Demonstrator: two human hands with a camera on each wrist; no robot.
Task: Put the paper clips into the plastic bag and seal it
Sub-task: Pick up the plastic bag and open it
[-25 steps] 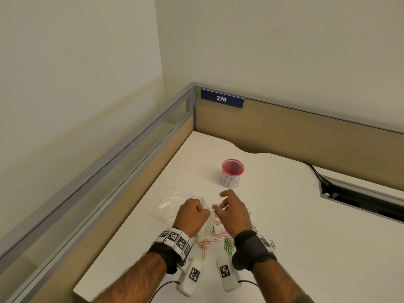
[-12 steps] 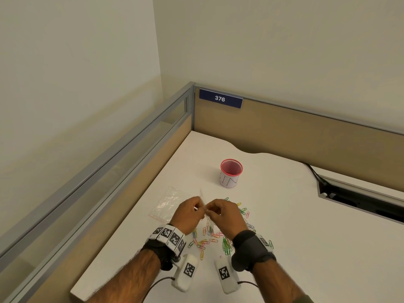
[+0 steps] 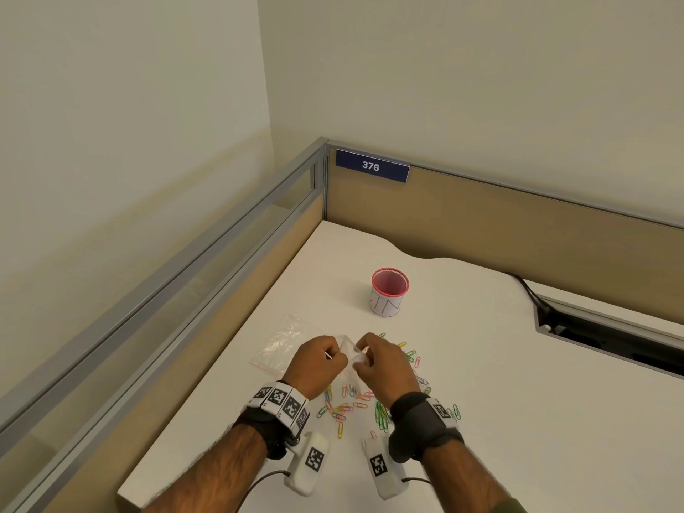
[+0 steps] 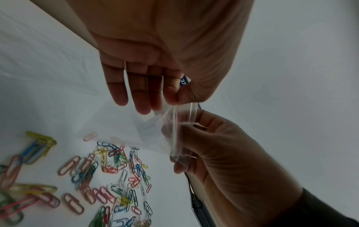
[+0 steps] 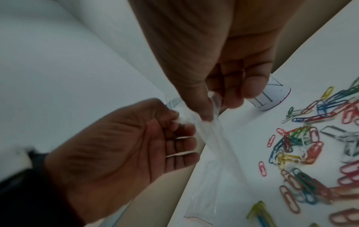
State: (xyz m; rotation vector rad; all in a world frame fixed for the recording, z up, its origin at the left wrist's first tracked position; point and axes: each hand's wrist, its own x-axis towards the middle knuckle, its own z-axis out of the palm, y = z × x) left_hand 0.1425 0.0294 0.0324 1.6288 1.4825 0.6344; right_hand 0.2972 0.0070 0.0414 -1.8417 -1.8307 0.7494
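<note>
A small clear plastic bag (image 3: 349, 354) hangs between my two hands just above the white desk. My left hand (image 3: 321, 361) pinches its top edge between thumb and forefinger (image 4: 172, 98). My right hand (image 3: 381, 364) pinches the same zip edge from the other side (image 5: 208, 110). The bag (image 4: 151, 130) droops down towards the desk (image 5: 215, 153), and I cannot tell whether its mouth is parted. Several coloured paper clips (image 3: 348, 403) lie scattered under and right of my hands (image 4: 116, 169) (image 5: 301, 145).
Another clear bag (image 3: 283, 344) lies flat on the desk (image 3: 481, 420) left of my left hand. A pink-rimmed cup (image 3: 389, 292) stands farther back. Partition walls close the left and far sides. A cable slot (image 3: 607, 338) opens at the right.
My right hand came left off the clips to meet the left. Both now pinch a bag lifted between them, which was not held a second ago.
</note>
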